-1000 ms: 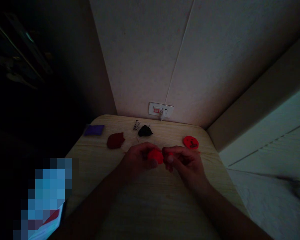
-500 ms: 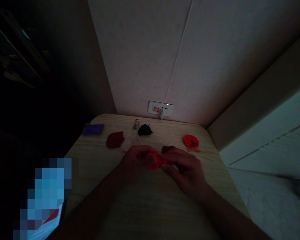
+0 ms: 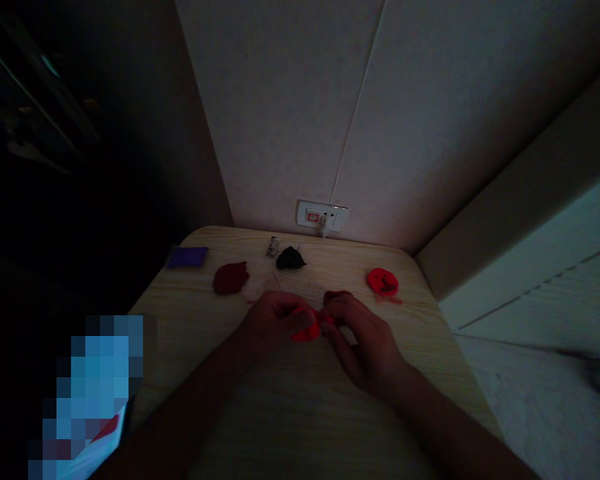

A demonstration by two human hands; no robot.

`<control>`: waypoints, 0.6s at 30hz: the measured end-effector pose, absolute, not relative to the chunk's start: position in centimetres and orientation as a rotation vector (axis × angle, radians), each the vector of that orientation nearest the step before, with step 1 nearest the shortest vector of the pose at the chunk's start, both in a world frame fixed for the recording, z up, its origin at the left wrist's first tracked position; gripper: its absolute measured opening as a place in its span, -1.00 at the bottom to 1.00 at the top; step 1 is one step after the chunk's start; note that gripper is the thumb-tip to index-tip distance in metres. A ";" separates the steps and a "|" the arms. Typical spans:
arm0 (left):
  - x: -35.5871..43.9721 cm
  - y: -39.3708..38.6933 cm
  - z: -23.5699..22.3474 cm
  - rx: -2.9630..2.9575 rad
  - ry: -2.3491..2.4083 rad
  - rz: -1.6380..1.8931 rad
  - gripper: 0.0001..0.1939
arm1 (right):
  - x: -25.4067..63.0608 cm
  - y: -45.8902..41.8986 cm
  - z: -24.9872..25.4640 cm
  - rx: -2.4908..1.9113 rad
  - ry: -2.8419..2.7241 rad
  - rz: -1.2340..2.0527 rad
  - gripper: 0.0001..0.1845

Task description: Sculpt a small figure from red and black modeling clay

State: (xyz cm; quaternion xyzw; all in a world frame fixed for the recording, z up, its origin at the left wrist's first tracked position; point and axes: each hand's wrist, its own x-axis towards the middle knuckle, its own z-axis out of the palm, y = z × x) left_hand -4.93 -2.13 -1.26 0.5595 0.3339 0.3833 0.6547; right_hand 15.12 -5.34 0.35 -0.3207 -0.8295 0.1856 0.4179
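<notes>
Over the wooden table, my left hand grips a soft bright red lump of modelling clay between thumb and fingers. My right hand pinches the right end of that same lump with thumb and fingertips. The fingers partly cover the lump, so its full shape is hidden. Just behind my right fingers lies a dark red piece, partly covered. To the right rests a flat red clay disc with dark marks on it. A brownish red flattened clay piece and a black clay lump lie further back.
A purple packet sits at the table's back left. Clear wrapping lies behind my left hand. A wall socket with a plug is just above the back edge. A pixelated bright area is at lower left.
My right fingers have shifted slightly and bent more at the right end of the red clay. The lump is tilted a little differently. Things on the table stay put.
</notes>
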 end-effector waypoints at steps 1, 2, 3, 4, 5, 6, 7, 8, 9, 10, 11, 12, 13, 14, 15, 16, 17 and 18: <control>-4.9 -2.1 -1.2 1.269 0.761 0.873 -0.47 | 15.1 -5.4 0.3 -0.812 -2.083 0.458 -0.87; -4.8 -2.1 -1.2 1.267 0.765 0.876 -0.47 | 15.0 -5.4 0.3 -0.822 -2.077 0.461 -0.88; -4.8 -2.1 -1.2 1.263 0.768 0.880 -0.47 | 15.0 -5.4 0.4 -0.831 -2.066 0.474 -0.89; -4.8 -2.0 -1.2 1.256 0.770 0.890 -0.46 | 15.0 -5.4 0.4 -0.836 -2.053 0.496 -0.90; -4.8 -2.0 -1.3 1.246 0.774 0.904 -0.45 | 15.0 -5.4 0.5 -0.831 -2.039 0.521 -0.90; -4.8 -1.9 -1.4 1.238 0.777 0.919 -0.44 | 15.0 -5.4 0.6 -0.818 -2.029 0.541 -0.89; -4.9 -1.9 -1.4 1.235 0.778 0.929 -0.43 | 15.1 -5.3 0.6 -0.799 -2.021 0.550 -0.88; -4.9 -1.9 -1.5 1.236 0.777 0.936 -0.43 | 15.1 -5.3 0.7 -0.779 -2.014 0.546 -0.86; -4.9 -1.9 -1.5 1.240 0.776 0.938 -0.43 | 15.2 -5.3 0.7 -0.765 -2.009 0.534 -0.85; -5.0 -1.9 -1.5 1.244 0.774 0.933 -0.44 | 15.3 -5.2 0.8 -0.761 -2.006 0.519 -0.84; -5.0 -1.9 -1.4 1.245 0.771 0.923 -0.45 | 15.3 -5.2 0.8 -0.761 -2.007 0.503 -0.83; -5.0 -2.0 -1.3 1.243 0.772 0.914 -0.46 | 15.4 -5.2 0.8 -0.761 -2.014 0.493 -0.84; -5.0 -2.0 -1.2 1.239 0.779 0.905 -0.47 | 15.4 -5.2 0.8 -0.761 -2.027 0.491 -0.85; -5.0 -2.1 -1.1 1.235 0.790 0.893 -0.48 | 15.5 -5.2 0.8 -0.758 -2.046 0.492 -0.85; -5.0 -2.1 -1.0 1.237 0.802 0.879 -0.50 | 15.5 -5.2 0.9 -0.757 -2.065 0.495 -0.86; -4.9 -2.1 -1.0 1.242 0.816 0.871 -0.52 | 15.5 -5.2 0.9 -0.758 -2.084 0.501 -0.87; -4.9 -2.1 -1.0 1.251 0.827 0.867 -0.53 | 15.5 -5.2 0.9 -0.766 -2.100 0.510 -0.89; -4.9 -2.1 -1.0 1.262 0.836 0.864 -0.55 | 15.5 -5.2 0.8 -0.782 -2.110 0.520 -0.90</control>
